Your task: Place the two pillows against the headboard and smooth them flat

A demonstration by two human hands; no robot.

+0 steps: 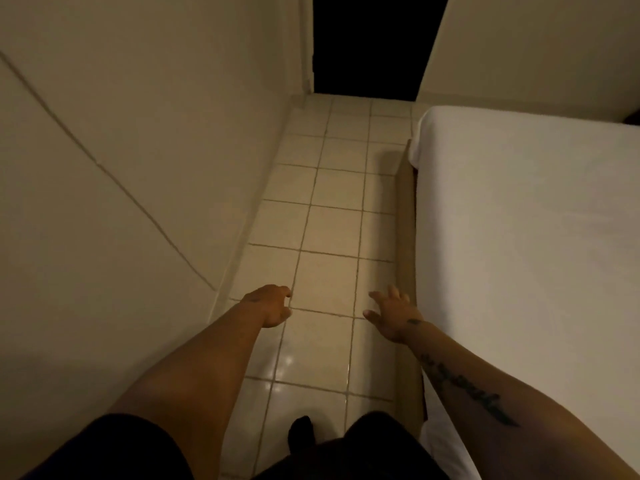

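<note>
Reaching forward over the glossy cream tiled floor, we hold our left hand loosely curled and our right hand with fingers spread, both empty. We see neither pillow, only the flat white-sheeted mattress on our right, its edge just beside the right hand. Between its tan wooden bed frame and the plain beige wall, the tile strip runs toward a dark doorway.

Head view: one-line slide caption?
Both empty hands, left and right, reach over the tiled floor beside a white-sheeted bed; no pillows visible.
</note>
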